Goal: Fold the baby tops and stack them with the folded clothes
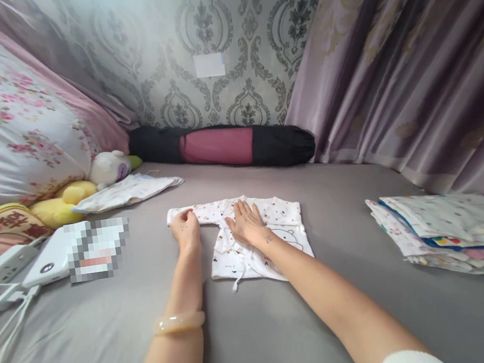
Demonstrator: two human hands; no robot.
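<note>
A small white baby shirt (234, 254) with a scattered print, a cartoon face and a tie string lies on the grey bed sheet. Its left sleeve stretches out to the side, while the right sleeve lies folded over the body. My left hand (185, 231) is closed at the cuff end of the outstretched sleeve, fingers curled around the cloth. On the upper chest of the shirt, my right hand (246, 223) rests flat with fingers extended, covering part of the print.
Folded baby clothes (460, 229) are stacked at the right. Another white cloth (130, 190) lies back left near plush toys (109, 167). A power strip (2, 272) and white power bank (54, 256) with cables sit at left. A long black-and-maroon bag (217, 147) lies along the wall.
</note>
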